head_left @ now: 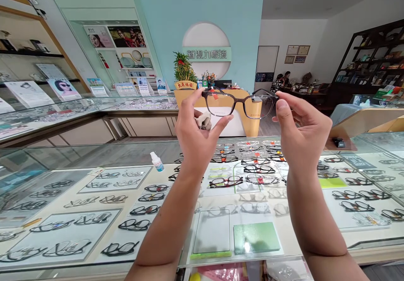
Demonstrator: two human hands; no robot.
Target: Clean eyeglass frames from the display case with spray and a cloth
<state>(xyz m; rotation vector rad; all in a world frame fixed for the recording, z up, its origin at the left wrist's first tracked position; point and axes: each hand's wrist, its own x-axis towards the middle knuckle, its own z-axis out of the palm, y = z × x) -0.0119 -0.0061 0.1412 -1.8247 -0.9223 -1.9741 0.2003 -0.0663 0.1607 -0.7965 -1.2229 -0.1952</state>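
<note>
A pair of eyeglasses with a dark frame is raised above the counter, its lenses facing me. My left hand grips the left end of the frame and also has a crumpled greyish cloth tucked in its fingers. At the other end, my right hand pinches the frame near the hinge between thumb and fingers. A small red tag shows at the left lens. Below the hands, several more glasses stand in rows on the glass counter.
A small white spray bottle stands on the counter, left of my arms. A green pad and a clear-topped tray lie nearer me. Beyond are a yellow reception desk with a plant, and people seated at the back right.
</note>
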